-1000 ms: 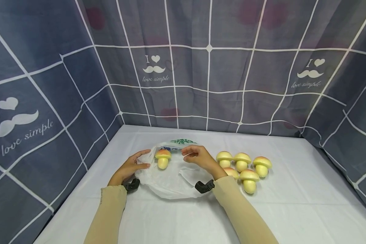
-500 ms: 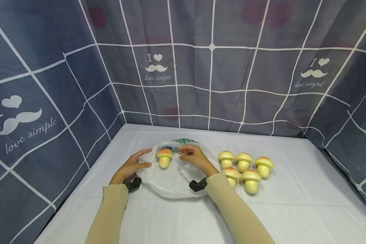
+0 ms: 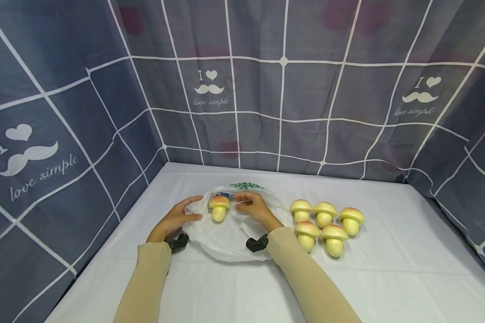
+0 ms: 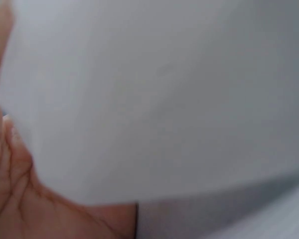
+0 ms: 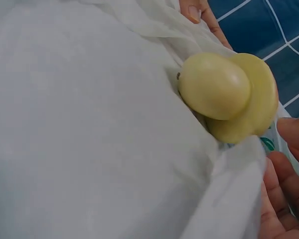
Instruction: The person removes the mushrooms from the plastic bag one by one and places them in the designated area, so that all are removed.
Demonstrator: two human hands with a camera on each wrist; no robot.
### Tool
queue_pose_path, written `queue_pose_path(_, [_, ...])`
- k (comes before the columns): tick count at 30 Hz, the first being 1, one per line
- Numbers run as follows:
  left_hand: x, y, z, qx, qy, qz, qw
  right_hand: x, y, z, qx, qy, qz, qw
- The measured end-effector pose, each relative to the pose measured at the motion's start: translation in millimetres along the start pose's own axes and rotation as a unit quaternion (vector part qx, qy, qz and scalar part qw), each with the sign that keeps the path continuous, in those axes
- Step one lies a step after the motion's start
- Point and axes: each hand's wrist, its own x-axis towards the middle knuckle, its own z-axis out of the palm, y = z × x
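A toy-like mushroom (image 3: 219,208) with a pale yellow stem and orange-tinged cap lies on a white plastic bag (image 3: 222,246). My left hand (image 3: 177,220) is at the bag's left edge, thumb and fingers spread apart against the plastic. In the left wrist view the bag (image 4: 154,99) covers much of the palm. My right hand (image 3: 258,209) is over the bag, to the right of the mushroom. The right wrist view shows its thumb (image 5: 295,132) apart from its fingers, close beside the mushroom cap; a fold of bag overlaps the fingers.
Several similar mushrooms, one of them a front-row mushroom (image 3: 334,240), stand together to the right of the bag on the white tablecloth (image 3: 388,287). A dark checked curtain (image 3: 258,134) encloses the back and both sides. Black cameras sit on both wrists.
My right hand has moved a little left, closer to the mushroom on the bag. The left hand stays at the bag's edge. The head view has shifted slightly.
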Motion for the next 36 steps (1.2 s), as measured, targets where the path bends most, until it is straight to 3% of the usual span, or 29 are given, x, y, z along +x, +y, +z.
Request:
queue_pose_path(11, [-1.0,-0.7,-0.3,0.006,-0.015,0.013,0.9998,4.2,0.4,10.2,-0.006,-0.010,0.009,0.9999])
queue_pose_path(23, [-3.7,4.0,-0.5,0.039,0.004,0.002,0.9992,11.1,0.4,22.6,-0.055,-0.012,0.032,0.9979])
queue_pose_path(30, [-2.0,4.0,-0.7,0.022,0.001,-0.003,0.9998,10.8,-6.9,27.7,-0.030,-0.024,0.078,0.9962])
queue_pose_path(36, [-0.9,2.9,-0.4,0.028,0.000,-0.003,0.9996,10.0,-10.7,31.2,-0.025,-0.023,0.070,0.9970])
